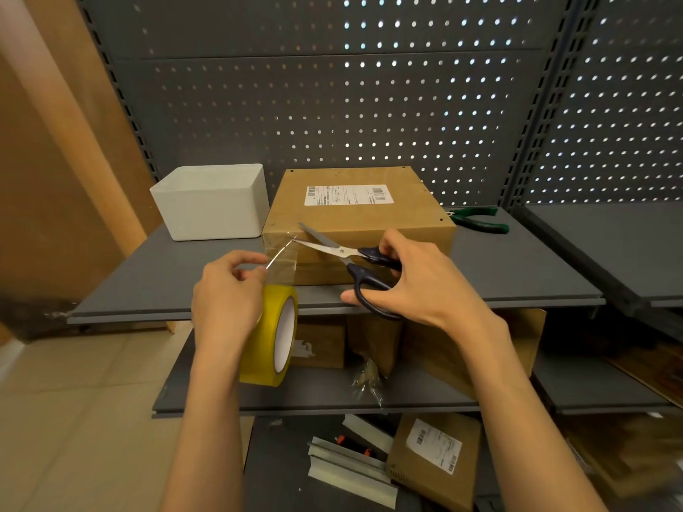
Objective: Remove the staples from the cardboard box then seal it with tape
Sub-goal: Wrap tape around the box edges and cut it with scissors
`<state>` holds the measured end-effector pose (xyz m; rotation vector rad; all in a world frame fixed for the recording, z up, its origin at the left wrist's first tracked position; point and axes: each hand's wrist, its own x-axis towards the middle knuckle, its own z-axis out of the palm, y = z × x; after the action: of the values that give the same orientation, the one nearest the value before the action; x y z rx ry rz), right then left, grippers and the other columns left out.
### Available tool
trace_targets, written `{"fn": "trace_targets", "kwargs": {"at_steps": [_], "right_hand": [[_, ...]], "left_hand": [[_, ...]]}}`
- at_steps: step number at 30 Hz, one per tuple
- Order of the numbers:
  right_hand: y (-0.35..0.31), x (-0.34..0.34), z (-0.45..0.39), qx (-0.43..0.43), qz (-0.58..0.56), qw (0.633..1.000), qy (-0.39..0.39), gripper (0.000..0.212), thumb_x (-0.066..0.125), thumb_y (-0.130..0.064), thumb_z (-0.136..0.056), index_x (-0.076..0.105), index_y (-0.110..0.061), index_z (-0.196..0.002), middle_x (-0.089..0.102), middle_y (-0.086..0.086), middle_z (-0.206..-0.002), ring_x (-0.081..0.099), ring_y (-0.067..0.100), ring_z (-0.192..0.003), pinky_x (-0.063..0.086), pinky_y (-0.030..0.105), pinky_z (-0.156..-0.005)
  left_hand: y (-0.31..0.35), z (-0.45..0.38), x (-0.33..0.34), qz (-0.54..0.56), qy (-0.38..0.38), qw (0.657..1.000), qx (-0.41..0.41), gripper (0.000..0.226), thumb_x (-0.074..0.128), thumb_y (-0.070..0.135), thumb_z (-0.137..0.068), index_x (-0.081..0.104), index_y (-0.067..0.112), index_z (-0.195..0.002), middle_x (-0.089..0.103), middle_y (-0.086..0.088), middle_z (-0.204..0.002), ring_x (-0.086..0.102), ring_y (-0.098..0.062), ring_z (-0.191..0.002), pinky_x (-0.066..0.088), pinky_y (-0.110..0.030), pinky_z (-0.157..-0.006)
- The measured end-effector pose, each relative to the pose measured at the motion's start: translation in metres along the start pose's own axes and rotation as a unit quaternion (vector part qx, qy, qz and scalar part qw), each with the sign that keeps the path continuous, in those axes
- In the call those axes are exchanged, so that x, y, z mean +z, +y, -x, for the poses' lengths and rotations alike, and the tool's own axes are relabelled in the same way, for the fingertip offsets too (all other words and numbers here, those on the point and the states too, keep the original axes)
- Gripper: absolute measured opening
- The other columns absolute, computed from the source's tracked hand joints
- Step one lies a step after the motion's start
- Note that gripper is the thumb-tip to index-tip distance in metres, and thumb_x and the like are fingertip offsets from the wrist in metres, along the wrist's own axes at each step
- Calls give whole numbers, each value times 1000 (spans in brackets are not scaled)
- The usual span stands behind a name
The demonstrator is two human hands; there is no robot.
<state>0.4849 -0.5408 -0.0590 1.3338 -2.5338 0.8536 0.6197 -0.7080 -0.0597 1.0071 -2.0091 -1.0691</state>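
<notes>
Grey shelf (517,267) under pegboard (369,105) bears our box (354,216), where our left hand (225,301) grips the tape roll (275,334), its strip stuck to the box's front, while our right hand (410,279) grasps open scissors (347,253) at the strip.

Left hand (225,293) raised, back toward the camera, fingers curled, thumb and forefinger pinching together at the top, forearm running down and slightly left. Right hand (410,279) level with the left and well apart from it, palm turned leftward, thumb and fingers hooked through two dark loops, spread apart. Both forearms bare, angled up from below.
</notes>
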Motion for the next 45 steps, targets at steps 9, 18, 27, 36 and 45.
{"fn": "trace_targets", "kwargs": {"at_steps": [9,18,27,36,45], "right_hand": [[7,-2,9,35,-51,996,-59,66,59,-84,-51,44,-29,-82,59,-11,-71,56,9,-62,48,30,-52],[-4,8,-4,39,-101,986,-125,65,60,-86,-45,49,-31,-78,61,-13,-71,54,2,-58,41,15,-48],[-13,18,-17,32,-119,983,-135,58,68,-76,-54,53,-26,-77,59,-12,-66,50,-2,-51,37,7,-43],[-11,18,-20,27,-131,983,-128,54,72,-69,-56,59,-19,-74,62,-6,-61,47,3,-50,37,13,-46],[-12,20,-18,17,-154,981,-118,47,76,-63,-56,58,-21,-67,61,-6,-55,47,0,-48,36,12,-44]], "left_hand": [[-1,-1,1,-4,7,1000,2,13,54,22,-93,64,31,-93,53,9,-71,46,-5,-63,34,-20,-54],[-2,0,0,-6,13,1000,-5,14,53,22,-93,63,31,-91,51,13,-69,43,-2,-62,31,-19,-52],[-2,0,1,-18,21,1000,0,12,54,23,-93,66,27,-92,48,19,-70,43,2,-64,28,-17,-52],[-3,-2,1,-20,28,999,-3,14,57,26,-91,70,23,-94,57,6,-86,48,-7,-78,32,-19,-57],[-7,-2,0,-4,41,999,-5,17,58,30,-90,70,21,-98,56,9,-80,47,-3,-69,30,-14,-55]]}}
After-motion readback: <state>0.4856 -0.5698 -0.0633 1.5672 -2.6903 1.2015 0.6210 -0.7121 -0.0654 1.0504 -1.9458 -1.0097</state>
